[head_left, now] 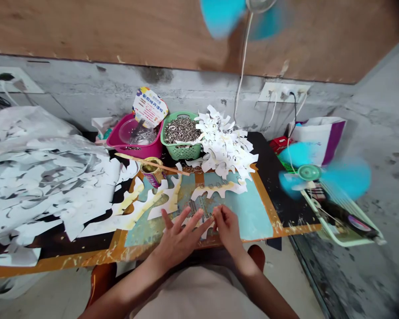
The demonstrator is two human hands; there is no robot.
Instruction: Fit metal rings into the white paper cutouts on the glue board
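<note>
My left hand (181, 237) is over the front of the blue work mat (252, 217), palm down with its fingers spread. My right hand (226, 228) is closed in a pinch beside the left index finger; whatever it holds is too small to make out. A white scalloped strip (219, 190) with a yellowish smear and small metal rings along it lies just beyond my hands. Another white piece shows partly beneath them. To the left are cut white strips (142, 208) with yellow-smeared edges. A purple can (154, 173) stands behind these, a flat stick (166, 167) across its top.
A green basket (181, 153) of metal rings and a pink basket (133, 150) stand at the back. White pieces with rings (226, 146) are heaped beside them. Cut sheets (53, 181) cover the left side. A blue-bladed fan (309, 173) and a pale basket (346, 241) are at right.
</note>
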